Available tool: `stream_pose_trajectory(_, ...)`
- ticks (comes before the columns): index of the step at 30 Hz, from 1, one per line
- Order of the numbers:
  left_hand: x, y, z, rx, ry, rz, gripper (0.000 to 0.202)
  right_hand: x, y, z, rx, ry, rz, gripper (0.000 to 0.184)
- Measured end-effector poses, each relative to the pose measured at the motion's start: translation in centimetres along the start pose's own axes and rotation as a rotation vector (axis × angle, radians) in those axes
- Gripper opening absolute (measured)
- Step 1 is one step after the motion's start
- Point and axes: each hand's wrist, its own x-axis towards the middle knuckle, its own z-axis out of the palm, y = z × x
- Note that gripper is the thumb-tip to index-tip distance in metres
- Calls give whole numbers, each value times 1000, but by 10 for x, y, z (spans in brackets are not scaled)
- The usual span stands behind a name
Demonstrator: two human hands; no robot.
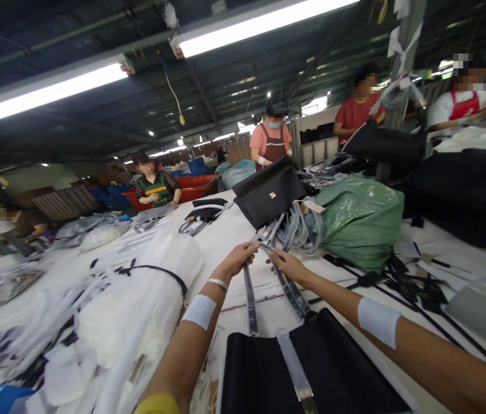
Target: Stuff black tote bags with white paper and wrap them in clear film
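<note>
A black handbag lies nearest me on the table, its strap wrapped in clear plastic and raised in a loop. At the top of that loop, my left hand pinches the strap between thumb and fingers. Close beside it on the right, my right hand has its fingers closed on the same strap. A plastic-covered tab runs down the middle of the bag. Beyond my hands, another black bag with a small metal clasp sits by a bunch of wrapped straps.
A green plastic sack stands at the right, with black straps below it. White foam sheeting is rolled and heaped at the left. Several co-workers stand around the table, one in a brown apron. A grey box sits at the right edge.
</note>
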Motion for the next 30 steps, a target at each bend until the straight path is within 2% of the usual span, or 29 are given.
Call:
stream_pose_trajectory(3,-11,22,2,56,17,52,56,-14,-17,-4,-13,-17,-45,51)
stream_pose_trajectory(5,-22,38,3,108,16,67,58,-23,-29,-9,-53,8,-60,48)
stream_pose_trajectory(9,-53,71,7,185,46,99,64,-51,-45,-29,-121,57,-117,52)
stream_pose_trajectory(12,-88,93,21,216,103,84,66,-93,-45,-56,-168,123,-127,44)
stream_pose_trajectory(15,-126,106,41,179,156,84,68,-148,-36,-95,-241,209,-74,30)
stream_pose_trajectory(19,-156,107,59,101,195,130,66,-224,-36,-141,-321,285,24,28)
stream_pose_trajectory(21,-167,105,70,161,218,182,54,-255,-47,-150,-326,289,54,31)
stream_pose_trajectory(23,-181,103,87,261,237,259,40,-274,-64,-149,-321,287,59,36)
stream_pose_trajectory(25,-191,95,111,394,231,336,31,-278,-82,-145,-393,349,50,41)
stream_pose_trajectory(27,-193,83,139,519,188,415,27,-270,-103,-136,-473,387,-36,48)
stream_pose_trajectory(30,-188,59,175,668,165,460,29,-244,-135,-113,-517,311,-244,51)
